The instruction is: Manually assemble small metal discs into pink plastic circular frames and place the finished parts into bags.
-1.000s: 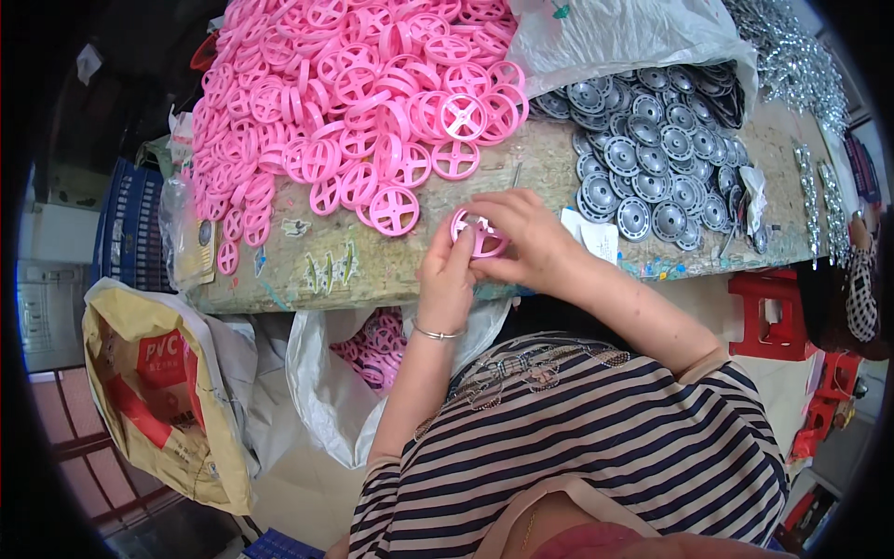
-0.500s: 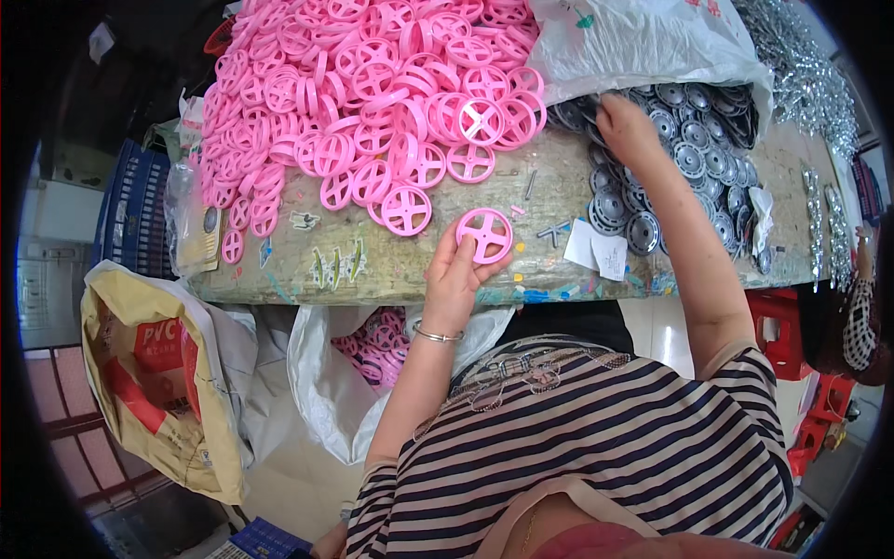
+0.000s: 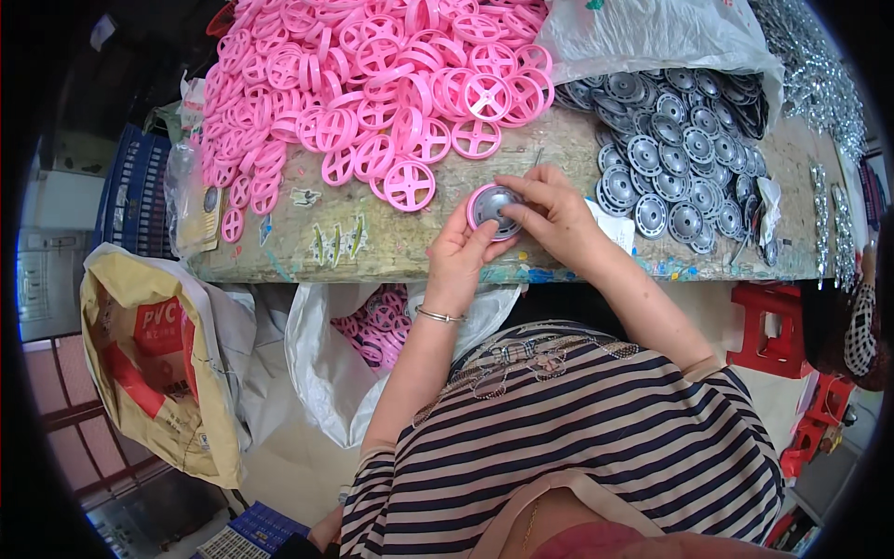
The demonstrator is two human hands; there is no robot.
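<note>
My left hand [image 3: 458,253] is closed around the edge of a pink plastic wheel [image 3: 473,203], held just above the front of the table. A grey ribbed disc [image 3: 496,207] lies against the wheel's face, and the pink rim shows around its left side. My right hand [image 3: 561,216] pinches the disc from the right with thumb and fingers. Whether the disc is seated in the wheel cannot be seen. Beyond my left hand lies a big heap of pink wheels [image 3: 410,184]; a pile of grey discs [image 3: 686,221] is to the right of my right hand.
A white plastic bag [image 3: 652,37] lies over the back of the disc pile. Silver tinsel [image 3: 819,102] covers the far right. Below the table edge [image 3: 372,268] stand a white sack [image 3: 317,373] with pink parts inside, a yellow-brown sack [image 3: 140,270] and a red stool [image 3: 771,326].
My right hand has come from the disc pile to my left hand, bringing a grey disc onto the pink wheel. The left hand still holds the wheel in nearly the same place.
</note>
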